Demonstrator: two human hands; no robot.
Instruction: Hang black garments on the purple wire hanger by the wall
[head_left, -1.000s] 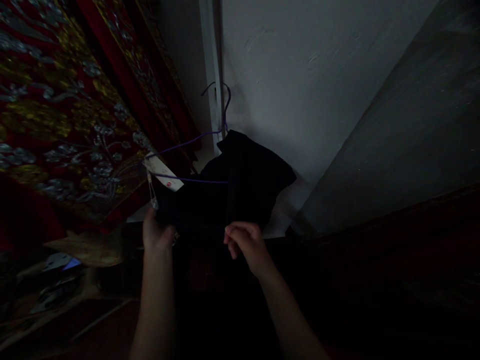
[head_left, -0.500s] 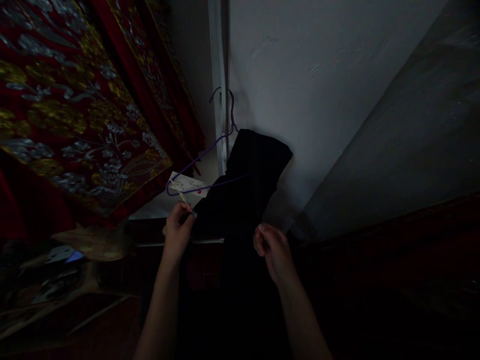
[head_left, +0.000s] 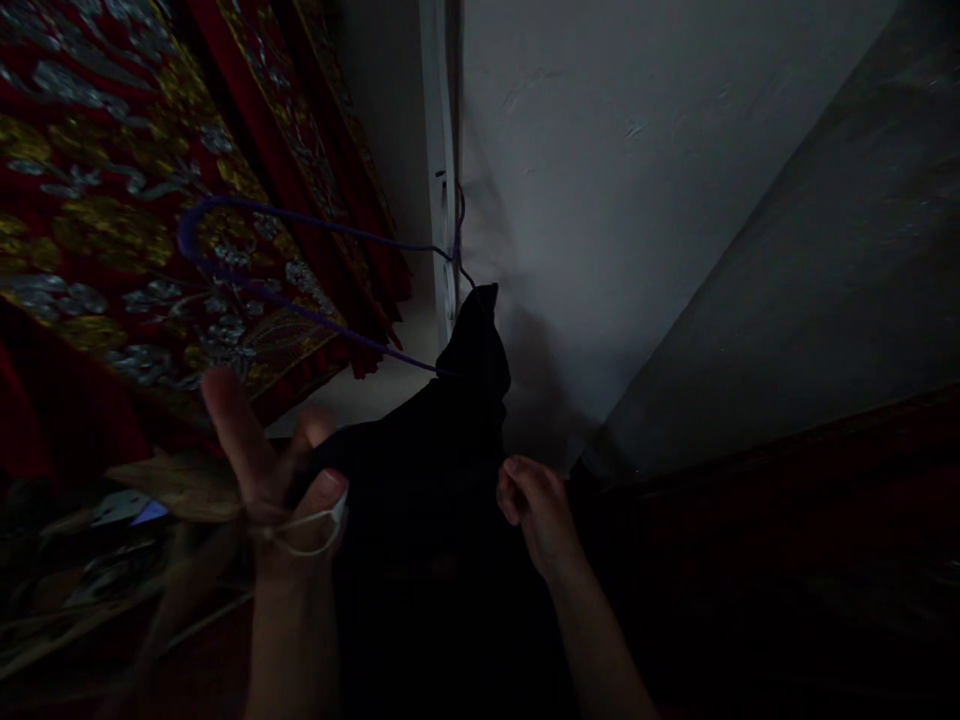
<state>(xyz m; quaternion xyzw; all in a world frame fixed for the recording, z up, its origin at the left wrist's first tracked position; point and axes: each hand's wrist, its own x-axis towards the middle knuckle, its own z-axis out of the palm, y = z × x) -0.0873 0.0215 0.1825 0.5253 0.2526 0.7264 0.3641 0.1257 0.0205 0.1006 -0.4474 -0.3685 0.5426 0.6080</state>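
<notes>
A black garment (head_left: pixel 420 450) hangs on the right part of a purple hanger (head_left: pixel 322 228), whose bare left end sticks out toward the red cloth. My left hand (head_left: pixel 281 480) has the garment's left edge between thumb and other fingers, with the index finger raised. A thin pale string (head_left: pixel 307 550) loops across this hand near the thumb and wrist. My right hand (head_left: pixel 536 510) is closed at the garment's right side, fingers curled in a pinch. Dark cloth hides just what lies between those fingertips.
Red cloths (head_left: pixel 172 180) with gold and silver embroidery hang at the left. A pale upright post (head_left: pixel 439 110) carries the hanger's hook beside a grey wall (head_left: pixel 600 150). Cluttered items, including a tan piece (head_left: pixel 176 485), lie at lower left.
The hanger's left end has swung up and toward me. My left hand has moved left and down, drawing the garment's edge along. The white tag is out of sight. My right hand has barely moved.
</notes>
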